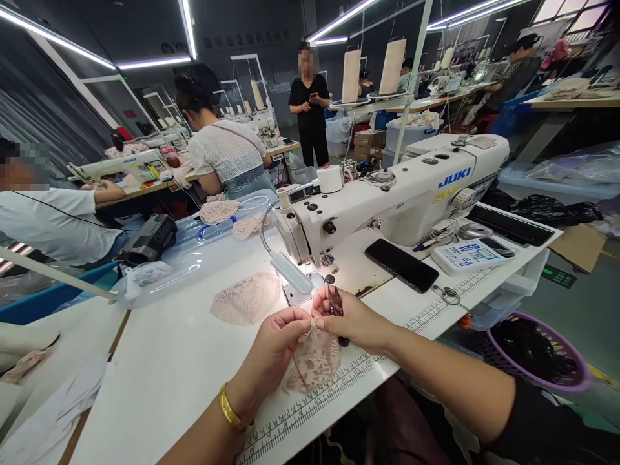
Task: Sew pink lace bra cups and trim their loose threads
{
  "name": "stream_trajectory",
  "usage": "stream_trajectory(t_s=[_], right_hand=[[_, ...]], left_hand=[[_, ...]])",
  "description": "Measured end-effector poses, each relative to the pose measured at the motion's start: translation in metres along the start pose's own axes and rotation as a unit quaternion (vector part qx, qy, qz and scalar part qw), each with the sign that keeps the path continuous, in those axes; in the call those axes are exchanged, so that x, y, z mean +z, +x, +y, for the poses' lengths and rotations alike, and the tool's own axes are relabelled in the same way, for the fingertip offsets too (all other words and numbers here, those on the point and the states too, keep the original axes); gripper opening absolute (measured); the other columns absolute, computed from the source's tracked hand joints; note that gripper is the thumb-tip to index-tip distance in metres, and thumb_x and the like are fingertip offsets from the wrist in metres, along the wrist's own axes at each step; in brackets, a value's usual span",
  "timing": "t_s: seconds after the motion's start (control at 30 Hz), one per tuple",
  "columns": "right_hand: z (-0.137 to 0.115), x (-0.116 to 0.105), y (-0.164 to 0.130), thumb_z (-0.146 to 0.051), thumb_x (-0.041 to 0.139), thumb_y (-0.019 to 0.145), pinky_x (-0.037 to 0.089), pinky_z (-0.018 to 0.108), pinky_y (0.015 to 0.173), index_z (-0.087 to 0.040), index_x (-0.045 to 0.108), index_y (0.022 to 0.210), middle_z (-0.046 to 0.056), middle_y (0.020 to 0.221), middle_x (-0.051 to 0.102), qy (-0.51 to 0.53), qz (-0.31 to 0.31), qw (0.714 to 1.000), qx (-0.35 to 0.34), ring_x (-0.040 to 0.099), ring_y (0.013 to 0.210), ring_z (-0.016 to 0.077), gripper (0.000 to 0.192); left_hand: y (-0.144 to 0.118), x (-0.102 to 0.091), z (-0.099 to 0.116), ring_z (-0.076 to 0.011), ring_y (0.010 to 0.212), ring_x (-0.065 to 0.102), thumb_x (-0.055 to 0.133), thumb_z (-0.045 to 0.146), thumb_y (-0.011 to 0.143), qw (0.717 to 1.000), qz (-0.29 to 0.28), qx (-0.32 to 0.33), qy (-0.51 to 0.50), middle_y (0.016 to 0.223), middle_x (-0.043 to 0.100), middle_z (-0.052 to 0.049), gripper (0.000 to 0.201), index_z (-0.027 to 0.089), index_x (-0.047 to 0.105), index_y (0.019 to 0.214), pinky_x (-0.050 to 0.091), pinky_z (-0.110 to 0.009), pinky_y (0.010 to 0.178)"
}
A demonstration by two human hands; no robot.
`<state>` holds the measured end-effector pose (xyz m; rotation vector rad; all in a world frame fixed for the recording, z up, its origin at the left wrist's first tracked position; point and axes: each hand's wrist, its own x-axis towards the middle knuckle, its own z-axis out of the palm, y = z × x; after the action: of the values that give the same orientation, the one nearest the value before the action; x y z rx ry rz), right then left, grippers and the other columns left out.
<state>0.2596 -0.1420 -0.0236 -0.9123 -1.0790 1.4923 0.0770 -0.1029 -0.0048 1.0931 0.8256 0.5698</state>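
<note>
Both hands are up over the near edge of the counter (159,381), just in front of the sewing machine (397,194). The left hand (276,345) pinches the top edge of a pink lace piece (314,361), fingers closed on the fabric, and the rest of the lace hangs down onto the printed ruler strip (339,381). The right hand (351,320) is closed around small thread snips (335,302), blades pointing up right beside the pinch. Looks like a thread-trimming step. To do it cleanly, keep the lace taut between the fingertips, bring only the stray thread between the blades, and cut close to the seam without nicking the mesh. The machine lamp (290,271) lights the spot well. A second lace piece (247,298) lies flat further back on the counter, and a black phone (402,265) rests towards the right edge.
</note>
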Motion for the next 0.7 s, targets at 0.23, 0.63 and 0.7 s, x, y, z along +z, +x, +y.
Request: stream_trajectory(t_s=[0.23,0.63,0.7], right_hand=[[0.002,0.002,-0.003,-0.019,0.072,0.081,0.041,0.029,0.071,-0.024,0.056,0.103,-0.004,0.089,0.056,-0.118,0.034,0.992,-0.041,0.05,0.077,0.0132,0.028],[0.003,-0.009,-0.002,-0.03,0.069,0.088,0.041,0.031,0.078,-0.022,0.07,0.107,0.0,0.092,0.061,-0.092,-0.002,0.994,-0.062,0.053,0.082,0.0159,0.02],[0.0,-0.01,-0.003,-0.028,0.068,0.088,0.04,0.03,0.074,-0.022,0.07,0.1,0.0,0.09,0.061,-0.117,0.01,0.99,-0.073,0.051,0.079,0.0155,0.013]], left_hand=[[-0.004,0.0,0.0,-0.0147,0.074,0.048,0.073,0.039,0.082,0.987,0.064,0.058,0.133,0.076,0.056,0.0,0.025,0.017,0.064,0.076,0.041,-0.026,0.069],[-0.013,-0.008,0.014,-0.0206,0.086,0.055,0.068,0.041,0.09,0.947,0.016,0.121,0.298,0.088,0.062,-0.003,0.02,0.022,0.065,0.091,0.046,-0.031,0.078],[-0.021,-0.01,0.021,-0.0202,0.08,0.057,0.069,0.039,0.089,0.929,0.003,0.133,0.346,0.082,0.062,-0.003,0.018,0.021,0.067,0.086,0.046,-0.031,0.075]])
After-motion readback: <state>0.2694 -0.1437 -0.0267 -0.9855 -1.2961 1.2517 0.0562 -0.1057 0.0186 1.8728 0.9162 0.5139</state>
